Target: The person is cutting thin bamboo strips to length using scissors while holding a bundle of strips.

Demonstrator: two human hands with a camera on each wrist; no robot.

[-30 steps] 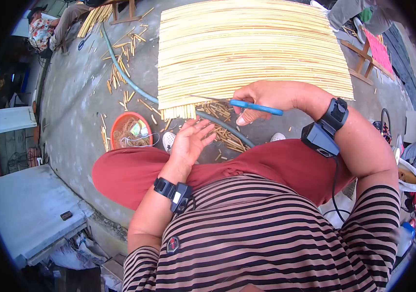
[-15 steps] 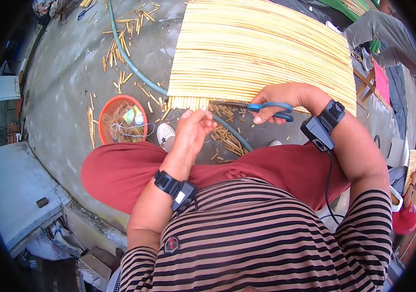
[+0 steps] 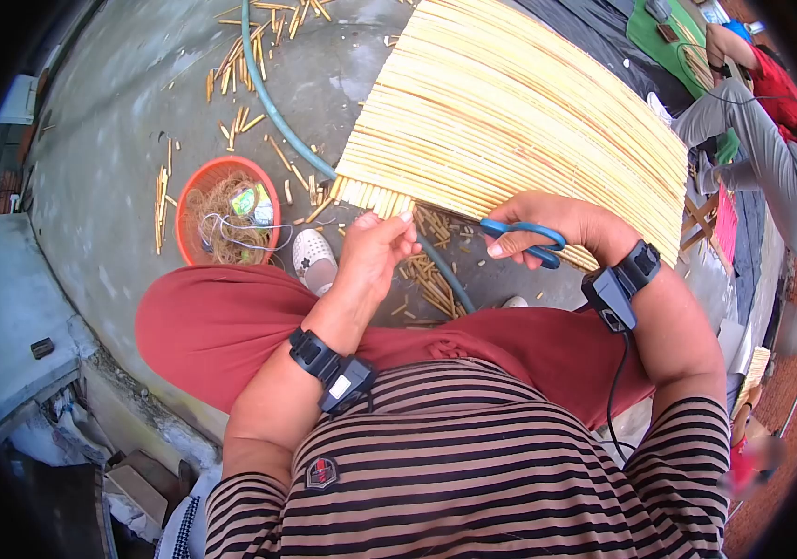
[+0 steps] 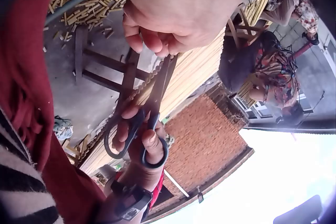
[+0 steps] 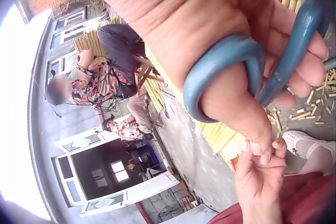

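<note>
A mat of pale yellow sticks [image 3: 510,112] spreads out in front of the person, its near-left corner showing a row of stick ends [image 3: 370,196]. At that corner my left hand [image 3: 375,252] pinches the mat's edge with thumb and fingertips; whatever lies between the fingertips is hidden. My right hand [image 3: 547,219] holds blue-handled scissors [image 3: 521,228], the thumb through one loop. Their blades [image 4: 157,90] reach toward the left fingertips in the left wrist view, with the tips right by them. In the right wrist view the blue handle loop [image 5: 193,98] rings the thumb.
An orange basket [image 3: 195,177] with tangled fibre and packets stands left of the person's foot. A green hose [image 3: 272,107] runs under the mat. Cut stick pieces [image 3: 435,284] litter the concrete floor. Other people [image 3: 757,149] sit around the mat.
The left hand has risen to the mat's corner and its spread fingers have closed into a pinch. The right hand has lowered slightly, bringing the scissors alongside. The head view has turned to the right.
</note>
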